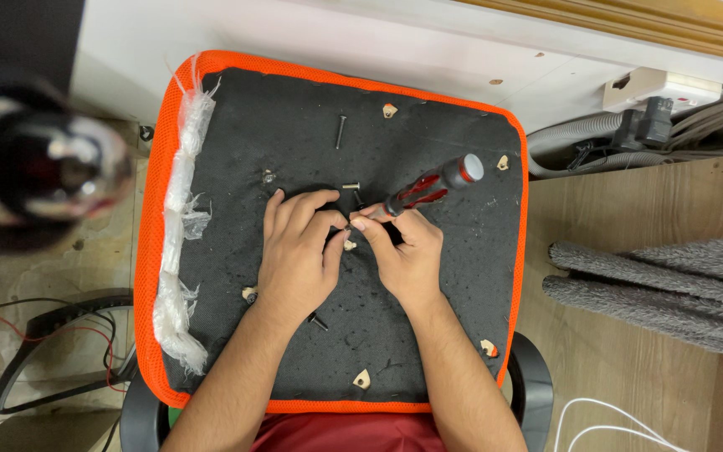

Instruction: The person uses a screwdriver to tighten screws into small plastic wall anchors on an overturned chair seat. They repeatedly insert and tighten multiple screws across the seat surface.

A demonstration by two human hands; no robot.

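Driving: right hand [407,255] wrapped round the lower shaft of a red-and-black screwdriver [430,186], fingers closed on it, handle tilted up and away to the right, tip hidden between the two hands near the middle of the seat underside.
Steadying: left hand [299,251] laid flat-ish on the black fabric, fingers curled, thumb and forefinger pinched in toward the tip; whether anything small sits between them cannot be told.
Fastener: a pale screw hole [349,245] just showing between the thumbs, right at the tip; screw head itself hidden.
Doing it well, as a judgement: bring the shaft nearer upright over the hole, keep the left fingertips guiding the tip rather than under it, press straight down while turning, move the right hand up onto the handle for torque once the tip is seated.
Loose hardware: short bolt [351,186] lying just beyond the left fingers; long screw [340,130] farther up the fabric; dark screw [318,320] beside the left wrist.
Base: upturned chair seat [236,151], black underside fabric with orange mesh edge, more pale screw holes scattered over it, torn clear plastic wrap [179,251] along the left edge.
Risk, as a judgement: tilted tip slipping off toward the left thumb; loose screws rolling off the fabric.
Surroundings: wooden floor [629,335] to the right with a grey mat [671,285], cables and grey hoses [596,138] near the wall; blurred dark object [35,167] close to the camera at left.
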